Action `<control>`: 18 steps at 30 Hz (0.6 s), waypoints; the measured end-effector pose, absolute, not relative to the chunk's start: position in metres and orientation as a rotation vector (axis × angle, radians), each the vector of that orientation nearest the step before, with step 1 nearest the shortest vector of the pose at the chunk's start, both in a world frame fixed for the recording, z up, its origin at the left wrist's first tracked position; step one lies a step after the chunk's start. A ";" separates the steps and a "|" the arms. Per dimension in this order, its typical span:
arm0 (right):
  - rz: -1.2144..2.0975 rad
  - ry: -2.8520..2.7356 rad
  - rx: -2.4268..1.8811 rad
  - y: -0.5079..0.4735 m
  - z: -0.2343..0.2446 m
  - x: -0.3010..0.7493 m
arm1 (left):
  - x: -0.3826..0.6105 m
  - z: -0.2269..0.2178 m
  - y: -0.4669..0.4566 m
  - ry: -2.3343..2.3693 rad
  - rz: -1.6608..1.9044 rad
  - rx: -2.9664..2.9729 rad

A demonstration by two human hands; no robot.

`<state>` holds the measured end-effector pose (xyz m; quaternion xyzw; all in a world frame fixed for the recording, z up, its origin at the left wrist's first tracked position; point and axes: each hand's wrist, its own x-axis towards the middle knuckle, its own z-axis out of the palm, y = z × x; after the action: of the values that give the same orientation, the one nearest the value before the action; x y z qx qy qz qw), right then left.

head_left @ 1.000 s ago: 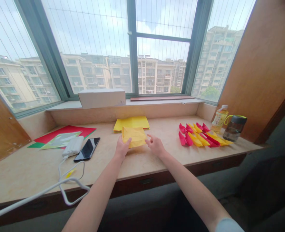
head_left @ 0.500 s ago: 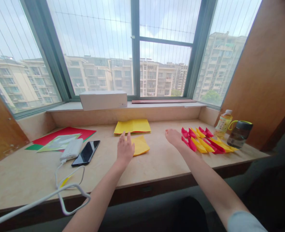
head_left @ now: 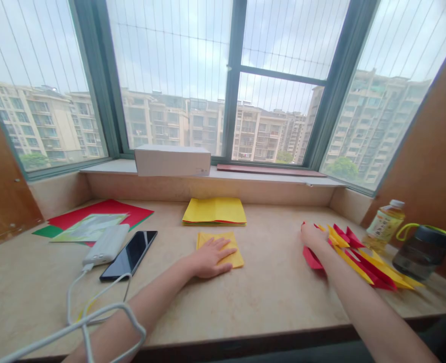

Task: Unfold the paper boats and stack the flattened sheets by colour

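My left hand [head_left: 212,258] lies flat with fingers spread on a small yellow folded paper [head_left: 233,243], pressing it on the worktop. Behind it rests a stack of yellow sheets [head_left: 214,210], with a thin red edge showing underneath. Over at the right, my right hand [head_left: 314,236] is among the left end of the folded paper pieces, beside a red folded piece [head_left: 313,259]. Its fingers look curled, and what they hold, if anything, is hidden. Yellow folded pieces [head_left: 353,262] and a long red folded piece [head_left: 372,272] sit beyond that wrist.
To the left are red sheets [head_left: 111,205], a white power bank [head_left: 107,244], a black phone [head_left: 129,256] and a looping white cable [head_left: 105,310]. A tea bottle [head_left: 385,224] and dark cup [head_left: 423,252] stand far right. A white box [head_left: 172,161] is on the sill.
My left hand has come down flat onto the small yellow paper. My right hand has moved right, to the folded pieces. The camera view has shifted.
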<state>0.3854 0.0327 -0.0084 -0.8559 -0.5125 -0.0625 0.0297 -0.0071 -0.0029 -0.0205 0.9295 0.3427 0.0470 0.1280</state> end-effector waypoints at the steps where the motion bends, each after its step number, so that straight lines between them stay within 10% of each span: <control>1: -0.187 -1.596 -2.646 0.035 -0.010 0.387 | -0.009 -0.024 -0.003 0.990 0.134 2.702; 10: -0.560 -1.793 -2.005 0.037 0.029 0.314 | -0.008 -0.025 -0.004 0.902 0.204 2.752; 18: -0.240 -2.085 -0.802 -0.021 -0.010 0.186 | 0.003 -0.028 -0.019 0.974 1.118 1.941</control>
<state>0.1861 -0.0207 -0.0103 -0.3220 -0.8367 -0.0965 0.4323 0.0030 -0.0187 -0.0276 0.7465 0.3747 0.4300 0.3426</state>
